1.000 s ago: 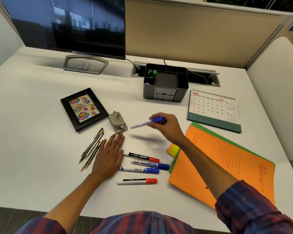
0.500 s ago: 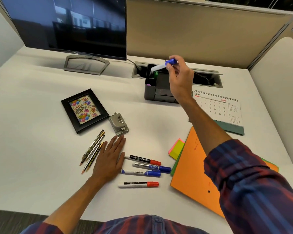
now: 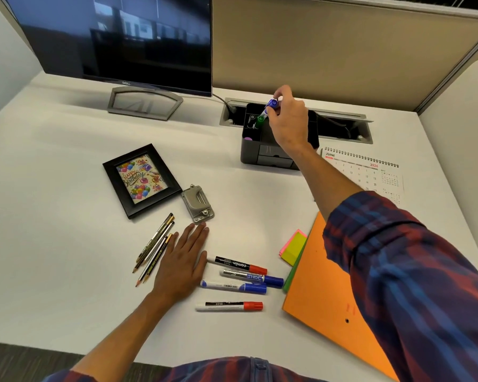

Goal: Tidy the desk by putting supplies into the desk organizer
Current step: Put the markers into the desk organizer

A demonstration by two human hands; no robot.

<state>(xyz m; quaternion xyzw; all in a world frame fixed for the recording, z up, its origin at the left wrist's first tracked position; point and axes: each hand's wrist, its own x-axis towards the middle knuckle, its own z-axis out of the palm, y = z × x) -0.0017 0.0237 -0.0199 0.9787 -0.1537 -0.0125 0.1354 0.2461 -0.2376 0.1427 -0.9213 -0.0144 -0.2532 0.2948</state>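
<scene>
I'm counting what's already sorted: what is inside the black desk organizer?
Inside the black desk organizer: a green-capped marker, a dark pen, a purple-topped item. The right hand lowers a blue-capped marker in, covering the other compartments.

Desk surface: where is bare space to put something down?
Bare: the white desk left of the picture frame, and between hole punch and desk organizer. Crowded: around the left hand, between pencils and markers.
</scene>
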